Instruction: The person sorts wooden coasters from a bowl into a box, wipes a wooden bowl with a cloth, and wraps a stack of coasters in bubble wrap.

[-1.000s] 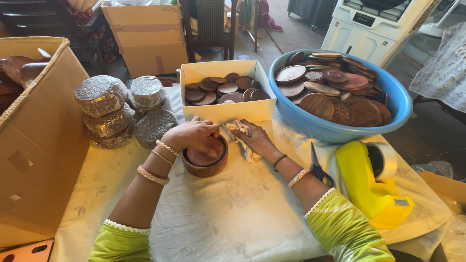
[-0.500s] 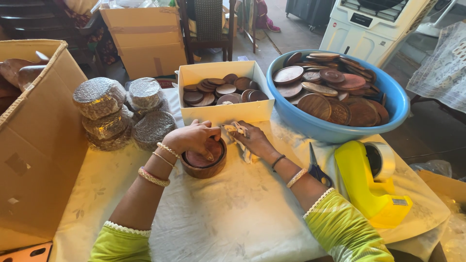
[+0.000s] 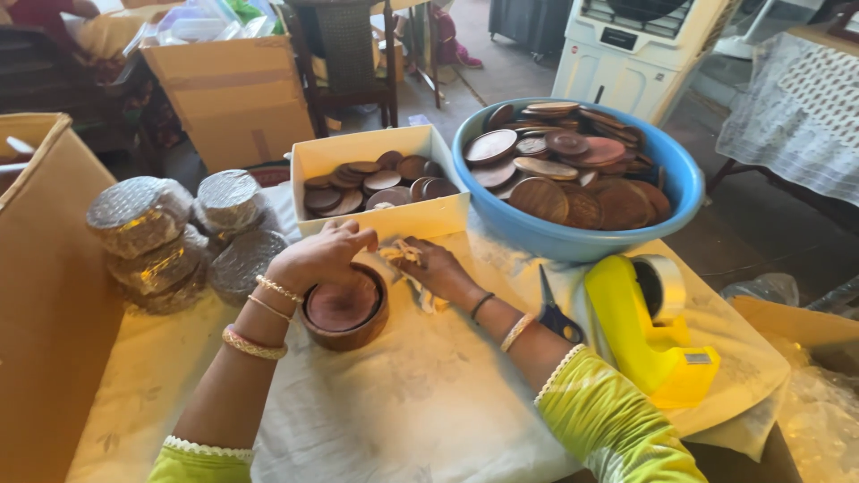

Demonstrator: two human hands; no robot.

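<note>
A round brown wooden bowl stands on the white cloth in front of me. My left hand rests on its far rim and grips it, fingers curled over the edge. My right hand lies just to the right of the bowl, fingers closed on a crumpled pale piece of cloth or paper. Both wrists wear bangles, and my sleeves are lime green.
Behind my hands stands a cream box of small wooden discs, and a blue tub of wooden plates to its right. Wrapped stacks sit at left beside a large carton. Scissors and a yellow tape dispenser lie right.
My hands have stayed on the bowl and the pale scrap, shifting only slightly; the view has moved a little.
</note>
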